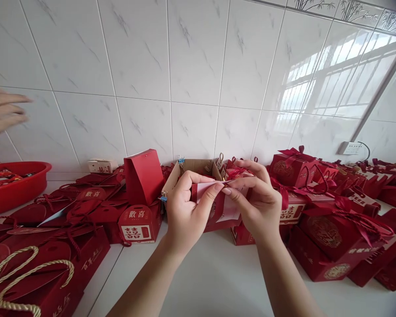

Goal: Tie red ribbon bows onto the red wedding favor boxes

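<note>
Above the middle of the table, my left hand [189,207] and my right hand [259,202] come together at a small red gift box [219,222] with pale pink panels. Both thumbs and forefingers pinch its top edge, and the fingertips almost meet. My fingers hide much of the upper part. Just behind it stands an open cardboard box [201,164] with blue binder clips on its rim. To the left of my left hand is a red box with a white label [137,231], and a tall folded red carton [144,176] rises behind that.
Another person's blurred hand [3,112] reaches in at far left, above a red plastic basin [36,174]. Red boxes with gold rope handles [36,264] crowd the left; ribboned red boxes [333,240] fill the right. A tiled wall [198,79] closes off the back, with a power socket [350,148].
</note>
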### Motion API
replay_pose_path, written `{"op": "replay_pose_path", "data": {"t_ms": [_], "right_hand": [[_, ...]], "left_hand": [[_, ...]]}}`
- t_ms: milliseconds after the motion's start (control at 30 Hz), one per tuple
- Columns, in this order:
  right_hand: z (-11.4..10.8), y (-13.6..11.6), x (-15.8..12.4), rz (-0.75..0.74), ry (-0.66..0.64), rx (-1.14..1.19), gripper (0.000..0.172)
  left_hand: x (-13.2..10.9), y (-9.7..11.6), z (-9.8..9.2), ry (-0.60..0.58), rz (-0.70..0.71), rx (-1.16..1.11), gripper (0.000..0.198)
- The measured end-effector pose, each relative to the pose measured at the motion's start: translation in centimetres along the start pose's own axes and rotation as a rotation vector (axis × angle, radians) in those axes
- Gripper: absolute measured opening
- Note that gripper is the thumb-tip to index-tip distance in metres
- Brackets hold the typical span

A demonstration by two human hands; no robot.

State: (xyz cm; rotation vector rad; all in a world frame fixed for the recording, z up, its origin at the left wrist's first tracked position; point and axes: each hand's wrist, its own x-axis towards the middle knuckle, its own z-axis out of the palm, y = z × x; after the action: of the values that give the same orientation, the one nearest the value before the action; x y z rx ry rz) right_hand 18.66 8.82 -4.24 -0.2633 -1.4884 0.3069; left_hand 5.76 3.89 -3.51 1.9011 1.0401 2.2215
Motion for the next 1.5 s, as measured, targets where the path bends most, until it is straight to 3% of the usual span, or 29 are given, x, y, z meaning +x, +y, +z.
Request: {"op": "replay_pose_path", "data": {"t_ms": [133,233,300,400,467,567,700,867,1033,1200,1400,1500], "right_hand": [[0.2,-0.1,-0.2,0.105,-0.011,0.154,0.042],[0.1,-0.3,-0.3,0.165,-0.048,0.162,0.026],[0.1,-0.4,-0.3,0.141,0.033,0.113,0.023],[0.1,-0.3,-0.2,0.134,0.181,0.04,0.024],[0.1,-0.3,-0.1,0.163,0.256,0.024,0.025],[0.0,-0.2,0.0,0.201,0.311,0.032,0.025],[-0.2,0.1,0.0,0.217,0.309,0.049,0.025],[-0.5,0.1,0.2,0.166,0.219,-0.002,0.025],[-0.4,-0.2,0.1,0.063,-0.044,0.014,0.026],[-0.6,-0.4,-0.2,-0.045,-0.251,0.137,0.026],[-0.9,-0.8,-0.3,-0.061,-0.322,0.206,0.029],[-0.8,-0.9,-0.3,-0.076,-0.329,0.23,0.029]], "left_hand": [[0.0,-0.3,-0.2,-0.036,0.11,-0.033,0.009],[0.2,-0.5,-0.5,-0.139,0.139,-0.073,0.009],[0.4,-0.7,-0.8,-0.168,0.14,-0.063,0.022],[0.8,-0.9,-1.2,-0.099,0.257,0.106,0.041],[0.9,-1.0,-1.3,-0.119,0.366,0.321,0.033],[0.9,-1.2,-1.2,-0.226,0.396,0.55,0.017],[1.1,-1.4,-1.6,-0.319,0.292,0.516,0.01],[2.4,-0.9,-4.1,-0.277,0.136,0.296,0.007],[2.9,0.6,-6.2,-0.138,0.062,0.128,0.007],[2.6,2.1,-6.2,0.017,0.038,-0.148,0.036],[2.2,2.9,-5.7,-0.033,0.052,-0.118,0.025],[2.1,2.6,-5.7,-0.131,0.051,-0.031,0.015]]}}
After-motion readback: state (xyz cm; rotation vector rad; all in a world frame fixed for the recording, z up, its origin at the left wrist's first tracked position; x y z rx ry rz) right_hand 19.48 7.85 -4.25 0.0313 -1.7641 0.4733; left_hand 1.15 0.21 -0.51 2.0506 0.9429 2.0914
